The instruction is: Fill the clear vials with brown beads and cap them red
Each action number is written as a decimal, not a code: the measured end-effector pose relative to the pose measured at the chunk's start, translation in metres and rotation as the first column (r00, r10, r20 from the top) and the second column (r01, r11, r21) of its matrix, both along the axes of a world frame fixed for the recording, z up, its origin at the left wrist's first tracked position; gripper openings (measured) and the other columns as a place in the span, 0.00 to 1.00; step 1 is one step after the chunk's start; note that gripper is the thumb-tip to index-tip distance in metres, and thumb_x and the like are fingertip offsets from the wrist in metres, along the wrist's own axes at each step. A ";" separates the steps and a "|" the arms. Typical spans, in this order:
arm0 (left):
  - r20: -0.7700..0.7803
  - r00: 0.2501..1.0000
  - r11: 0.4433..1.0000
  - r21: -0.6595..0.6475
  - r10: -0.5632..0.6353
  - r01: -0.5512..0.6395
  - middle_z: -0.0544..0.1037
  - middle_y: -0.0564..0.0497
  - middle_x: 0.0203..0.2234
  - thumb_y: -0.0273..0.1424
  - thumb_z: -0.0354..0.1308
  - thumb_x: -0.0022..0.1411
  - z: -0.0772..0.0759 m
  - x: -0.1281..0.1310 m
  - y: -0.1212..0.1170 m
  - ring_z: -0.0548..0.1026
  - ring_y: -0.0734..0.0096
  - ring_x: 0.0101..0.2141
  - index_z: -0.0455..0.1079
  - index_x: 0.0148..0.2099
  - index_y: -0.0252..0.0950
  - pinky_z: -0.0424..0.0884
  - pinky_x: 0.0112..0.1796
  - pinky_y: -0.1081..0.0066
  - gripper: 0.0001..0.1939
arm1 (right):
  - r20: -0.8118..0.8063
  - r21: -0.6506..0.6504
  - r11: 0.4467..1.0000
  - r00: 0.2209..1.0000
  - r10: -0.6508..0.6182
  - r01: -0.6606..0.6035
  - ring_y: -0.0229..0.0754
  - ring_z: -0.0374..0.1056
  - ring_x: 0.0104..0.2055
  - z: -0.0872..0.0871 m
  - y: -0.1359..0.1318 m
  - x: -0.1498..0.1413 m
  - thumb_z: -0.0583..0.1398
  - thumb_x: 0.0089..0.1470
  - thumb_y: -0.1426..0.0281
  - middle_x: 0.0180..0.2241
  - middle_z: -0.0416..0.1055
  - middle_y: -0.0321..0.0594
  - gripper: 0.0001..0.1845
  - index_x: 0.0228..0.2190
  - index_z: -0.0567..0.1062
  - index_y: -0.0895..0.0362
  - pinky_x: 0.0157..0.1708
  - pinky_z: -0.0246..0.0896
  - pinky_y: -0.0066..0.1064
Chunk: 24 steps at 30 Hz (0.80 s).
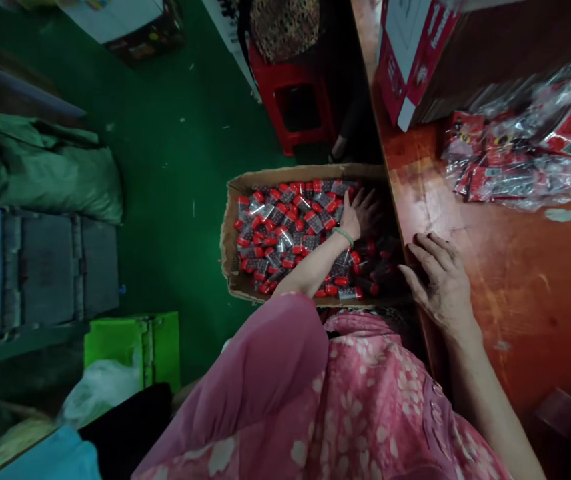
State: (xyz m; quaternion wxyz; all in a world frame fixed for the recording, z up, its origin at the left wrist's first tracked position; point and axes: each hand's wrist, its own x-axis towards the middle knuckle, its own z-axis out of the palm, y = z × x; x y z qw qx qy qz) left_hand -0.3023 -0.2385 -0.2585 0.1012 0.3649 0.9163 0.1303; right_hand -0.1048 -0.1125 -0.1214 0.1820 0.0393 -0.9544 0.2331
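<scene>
The left hand (358, 213) is recorded open, fingers spread, resting directly on red-capped vials (280, 227) heaped in a cardboard box (230, 233); the right hand (438, 283) lies open, gripping nothing, on a red-brown table (515, 300) just right of the box

Left hand (353, 217) touches red-capped bottles (285, 227) in a carton (230, 247), right hand (440, 283) the tabletop (525, 280).
</scene>
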 end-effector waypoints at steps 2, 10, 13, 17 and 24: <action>0.006 0.999 0.999 0.003 0.033 -0.033 0.63 0.41 0.69 0.40 0.44 0.73 -0.003 -0.011 0.008 0.52 0.44 0.71 0.66 0.66 0.40 0.33 0.66 0.33 0.25 | 0.015 -0.005 1.000 1.000 -0.005 0.005 0.56 0.65 0.62 0.000 0.000 0.000 0.65 0.60 0.67 0.56 0.74 0.55 0.21 0.53 0.74 0.62 0.62 0.64 0.51; 0.061 0.992 0.994 0.006 0.108 -0.109 0.62 0.36 0.68 0.40 0.48 0.72 -0.008 0.014 0.040 0.55 0.36 0.68 0.67 0.66 0.38 0.35 0.64 0.28 0.26 | 0.065 0.044 0.999 0.997 -0.034 0.031 0.56 0.64 0.64 -0.001 0.005 0.017 0.62 0.62 0.63 0.59 0.72 0.54 0.24 0.56 0.73 0.59 0.62 0.63 0.52; 0.070 0.995 0.997 0.045 0.067 -0.070 0.57 0.35 0.70 0.41 0.52 0.71 -0.007 0.043 0.039 0.55 0.40 0.68 0.64 0.68 0.39 0.38 0.66 0.33 0.27 | 0.088 0.067 0.997 0.995 -0.044 0.039 0.57 0.62 0.66 -0.001 0.005 0.029 0.61 0.63 0.61 0.60 0.71 0.54 0.25 0.58 0.71 0.58 0.62 0.63 0.55; 0.070 0.996 0.994 0.097 0.049 -0.055 0.65 0.37 0.66 0.39 0.58 0.69 0.005 0.054 0.034 0.64 0.47 0.64 0.66 0.65 0.38 0.57 0.64 0.38 0.25 | 0.074 0.098 0.994 0.996 -0.057 0.050 0.57 0.62 0.65 -0.001 0.003 0.039 0.61 0.63 0.62 0.59 0.70 0.56 0.26 0.58 0.71 0.60 0.61 0.63 0.55; 0.046 0.998 0.982 0.182 0.032 -0.040 0.74 0.44 0.53 0.38 0.54 0.72 0.055 0.048 0.019 0.75 0.60 0.52 0.70 0.57 0.36 0.76 0.50 0.56 0.17 | 0.065 0.056 0.996 0.995 -0.079 0.075 0.56 0.63 0.64 -0.004 -0.002 0.038 0.60 0.63 0.62 0.59 0.71 0.55 0.24 0.57 0.72 0.60 0.61 0.63 0.55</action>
